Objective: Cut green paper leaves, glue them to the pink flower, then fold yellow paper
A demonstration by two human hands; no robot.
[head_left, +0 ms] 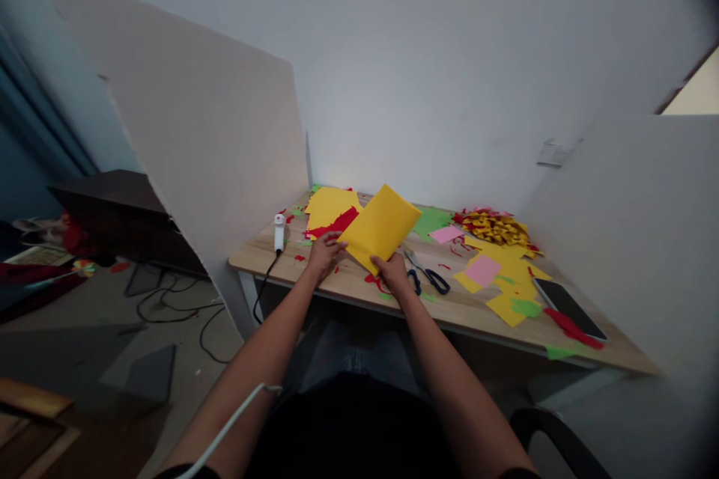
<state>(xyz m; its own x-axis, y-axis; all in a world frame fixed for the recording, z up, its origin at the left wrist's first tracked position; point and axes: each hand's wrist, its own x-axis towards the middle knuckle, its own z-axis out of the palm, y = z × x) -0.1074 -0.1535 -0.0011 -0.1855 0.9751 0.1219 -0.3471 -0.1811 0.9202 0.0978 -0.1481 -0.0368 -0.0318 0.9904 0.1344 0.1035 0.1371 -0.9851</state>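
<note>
A yellow sheet [383, 226] is held up at a tilt over the front part of the wooden table. My right hand [392, 271] pinches its lower corner, thumb on the near face. At the sheet's left corner, my left hand [326, 253] has its fingers closed on the edge. Scissors [431, 275] with dark blue handles lie just right of my right hand. Behind my left hand are a red piece [335, 224] with a ragged edge and more yellow sheets [331, 203].
On the wooden table [292, 269] stands a white corded tool [279, 232] at the left. To the right lie a yellow and red pile [491, 227], pink pieces [483, 269], green scraps [526, 307] and a phone-like dark device [567, 307]. Partitions flank the table.
</note>
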